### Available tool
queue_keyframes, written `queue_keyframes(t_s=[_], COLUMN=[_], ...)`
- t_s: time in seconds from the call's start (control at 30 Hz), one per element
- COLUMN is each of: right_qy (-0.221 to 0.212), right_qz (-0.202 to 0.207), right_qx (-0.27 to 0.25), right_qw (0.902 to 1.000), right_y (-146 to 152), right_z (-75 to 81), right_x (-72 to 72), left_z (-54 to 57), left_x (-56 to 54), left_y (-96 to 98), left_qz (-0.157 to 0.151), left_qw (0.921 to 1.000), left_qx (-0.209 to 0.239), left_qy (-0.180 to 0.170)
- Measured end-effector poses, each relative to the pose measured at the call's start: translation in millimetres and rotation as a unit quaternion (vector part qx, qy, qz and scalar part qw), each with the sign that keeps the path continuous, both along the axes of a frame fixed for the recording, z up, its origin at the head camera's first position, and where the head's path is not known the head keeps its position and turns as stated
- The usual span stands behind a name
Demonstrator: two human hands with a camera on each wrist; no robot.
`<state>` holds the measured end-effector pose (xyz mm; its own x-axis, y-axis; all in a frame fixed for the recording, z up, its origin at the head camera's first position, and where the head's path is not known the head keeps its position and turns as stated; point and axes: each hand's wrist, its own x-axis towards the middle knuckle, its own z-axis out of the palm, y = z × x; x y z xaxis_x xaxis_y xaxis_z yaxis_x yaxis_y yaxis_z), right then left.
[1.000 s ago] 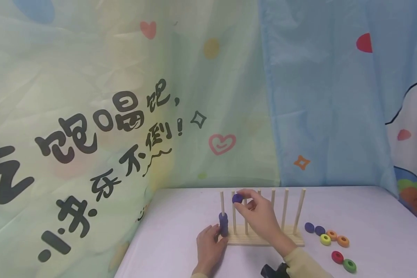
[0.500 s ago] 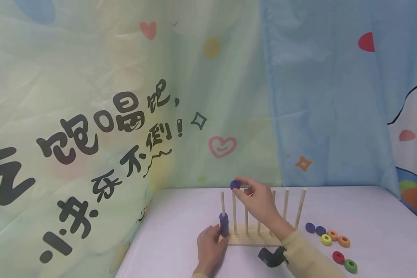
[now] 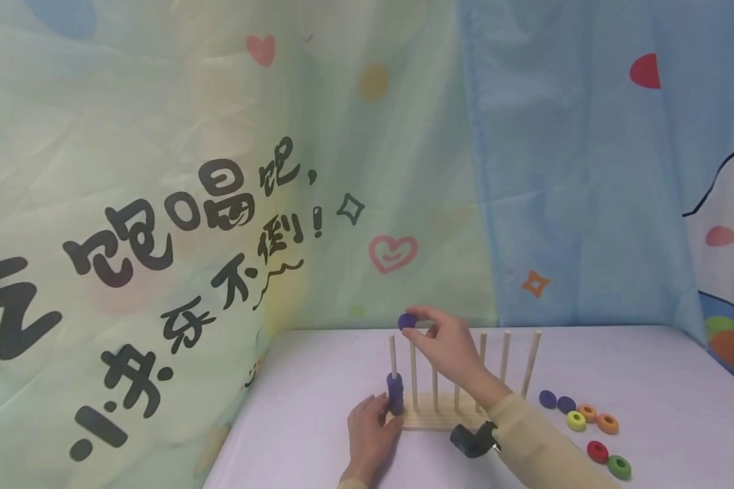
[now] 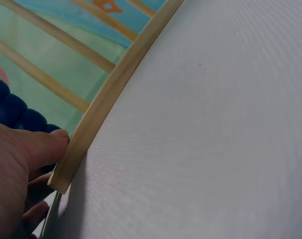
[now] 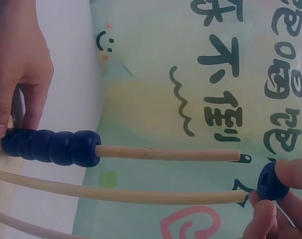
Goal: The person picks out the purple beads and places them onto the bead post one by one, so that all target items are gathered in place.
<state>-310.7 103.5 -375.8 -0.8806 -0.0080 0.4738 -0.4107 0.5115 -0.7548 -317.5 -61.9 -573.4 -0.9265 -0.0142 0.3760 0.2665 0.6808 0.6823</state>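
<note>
Fingers of right hand [image 3: 448,343] pinch blue bead [image 5: 274,182] by rim, perhaps keeping hole clear; left hand [image 3: 370,435] grips rack [image 3: 428,420] end, likely steadying

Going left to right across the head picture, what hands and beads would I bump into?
Left hand, purple bead stack, right hand, first loose purple bead, yellow bead, red bead, green bead.

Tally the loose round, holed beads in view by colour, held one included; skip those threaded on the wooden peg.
Dark blue-purple round beads: 3 (2 on the white table, 1 in the right hand)
Orange round beads: 2
Yellow round bead: 1
Red round bead: 1
Green round bead: 1
Total: 8
</note>
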Motion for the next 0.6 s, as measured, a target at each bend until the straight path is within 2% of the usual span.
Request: queue_keyframes(t_s=[0.17,0.4,0.6], right_qy=[-0.015,-0.022,-0.023], right_qz=[0.009,0.010,0.012], right_qx=[0.011,0.025,0.030], right_qw=[0.9998,0.9994,0.9992], right_y=[-4.2,-9.2,-13.0], right_z=[1.6,-0.2,-2.6], right_x=[-2.1,-6.2,-8.2], left_z=[0.8,1.4,3.5], left_x=[0.7,1.2,2.3], left_y=[-0.5,-0.5,-0.2], left_qz=[-0.002,-0.004,-0.005], left_qw=[1.0000,0.9996,0.9998], left_qx=[-0.002,-0.004,-0.001], left_qy=[0.002,0.027,0.020])
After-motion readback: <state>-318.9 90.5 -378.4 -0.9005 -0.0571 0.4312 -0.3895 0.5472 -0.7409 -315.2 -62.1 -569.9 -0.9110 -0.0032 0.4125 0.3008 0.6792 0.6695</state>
